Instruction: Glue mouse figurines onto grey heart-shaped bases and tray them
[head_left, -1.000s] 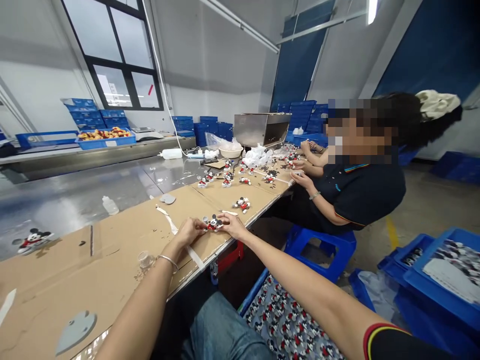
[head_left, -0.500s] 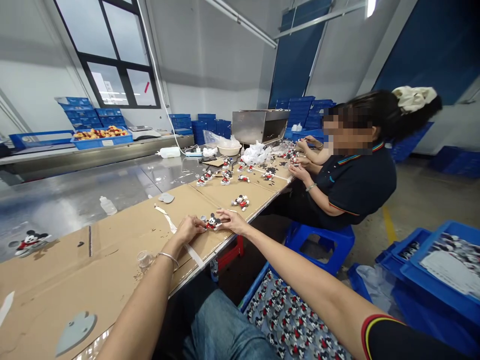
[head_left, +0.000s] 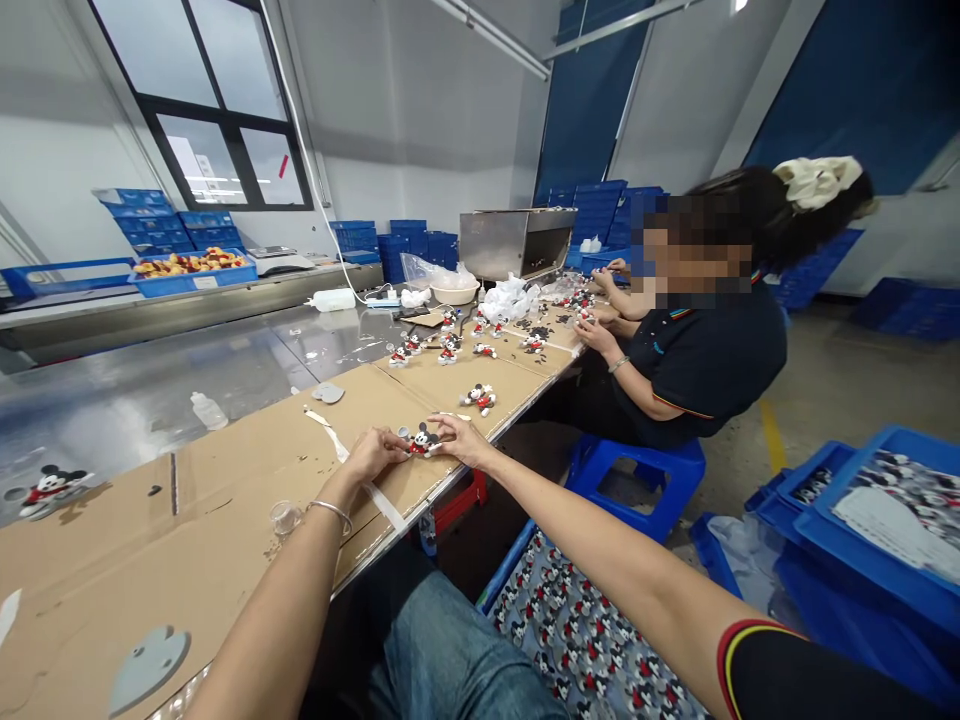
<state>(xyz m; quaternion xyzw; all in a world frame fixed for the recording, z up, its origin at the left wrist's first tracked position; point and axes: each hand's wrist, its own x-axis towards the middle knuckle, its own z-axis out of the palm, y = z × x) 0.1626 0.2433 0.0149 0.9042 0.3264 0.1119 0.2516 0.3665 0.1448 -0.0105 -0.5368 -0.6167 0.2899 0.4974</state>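
Between my two hands, on the cardboard, is a small Mickey Mouse figurine (head_left: 421, 440) with black ears and a red body. My left hand (head_left: 373, 452) pinches its left side, close to a small grey round piece. On the other side, the fingers of my right hand (head_left: 459, 440) are closed against the figurine. Just beyond lies another figurine (head_left: 480, 399), tipped over on the cardboard. A small clear cup (head_left: 286, 517) stands beside my left wrist, with tiny dark bits around it.
Grey heart-shaped pieces (head_left: 150, 665) lie on the cardboard (head_left: 247, 580). A plastic bottle (head_left: 208, 411) is further back. Below my right arm sits a blue crate (head_left: 510, 565) full of figurines. A co-worker (head_left: 705, 350) sits to the right, handling small parts.
The whole view has shifted slightly. Both hands stay at the figurine, with little visible movement. The co-worker's hands have moved slightly.
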